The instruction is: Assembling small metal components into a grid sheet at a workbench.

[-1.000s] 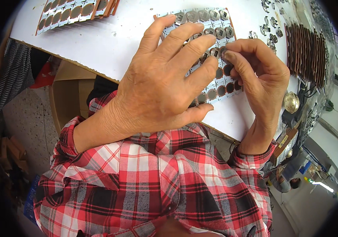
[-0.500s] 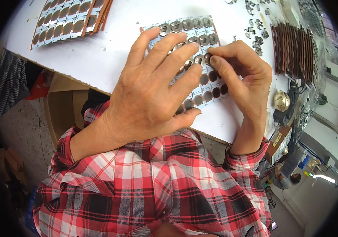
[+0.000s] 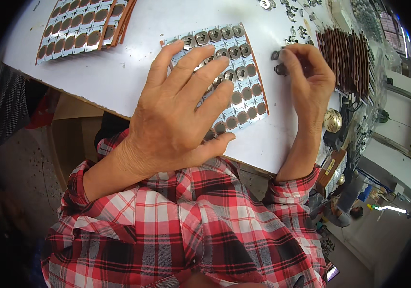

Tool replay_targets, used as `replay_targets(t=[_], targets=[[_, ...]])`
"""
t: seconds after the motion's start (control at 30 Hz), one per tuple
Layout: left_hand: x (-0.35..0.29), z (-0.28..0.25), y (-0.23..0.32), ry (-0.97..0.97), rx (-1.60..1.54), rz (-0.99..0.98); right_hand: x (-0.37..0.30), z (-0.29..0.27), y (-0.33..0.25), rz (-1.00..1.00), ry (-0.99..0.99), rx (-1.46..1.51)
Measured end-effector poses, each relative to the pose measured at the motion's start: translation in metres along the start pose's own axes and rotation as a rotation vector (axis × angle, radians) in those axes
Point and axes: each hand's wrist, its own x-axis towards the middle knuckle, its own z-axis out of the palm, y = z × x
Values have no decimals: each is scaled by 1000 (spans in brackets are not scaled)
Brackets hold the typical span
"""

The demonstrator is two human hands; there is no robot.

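One left hand [image 3: 174, 115] over a gridded panel [image 3: 240, 85], right hand [image 3: 312, 79] near dark pieces [image 3: 280, 70].

The left hand [image 3: 179, 108] is lying across a panel [image 3: 251, 102]; the right hand [image 3: 311, 79] is hovering by clips [image 3: 280, 70]. Other panels [image 3: 73, 36] are lying beyond the left hand on the desk [image 3: 112, 84].

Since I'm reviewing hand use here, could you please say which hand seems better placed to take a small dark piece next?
Probably the right hand: it is beside two small dark pieces, while the left hand is spread over the panel.
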Motion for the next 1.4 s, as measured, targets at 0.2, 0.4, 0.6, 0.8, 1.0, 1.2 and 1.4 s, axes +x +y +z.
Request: replay_targets(t=[0.2,0.4,0.6,0.8,1.0,1.2,1.4], targets=[[-1,1,-2,12,6,11,0,-3,-25,127,100,341],[1,-1,-1,3,26,8,-4,-7,-35,211,-144,535],[1,0,0,0,32,-4,-9,-2,-36,264,-294,518],[1,-1,0,9,35,-11,-10,0,-37,257,-365,391],[0,0,0,4,29,-12,-13,3,-33,111,-375,351],[0,-1,0,2,21,-9,-12,1,-37,113,-402,311],[1,0,-1,0,7,17,-10,-2,-39,203,-426,291]])
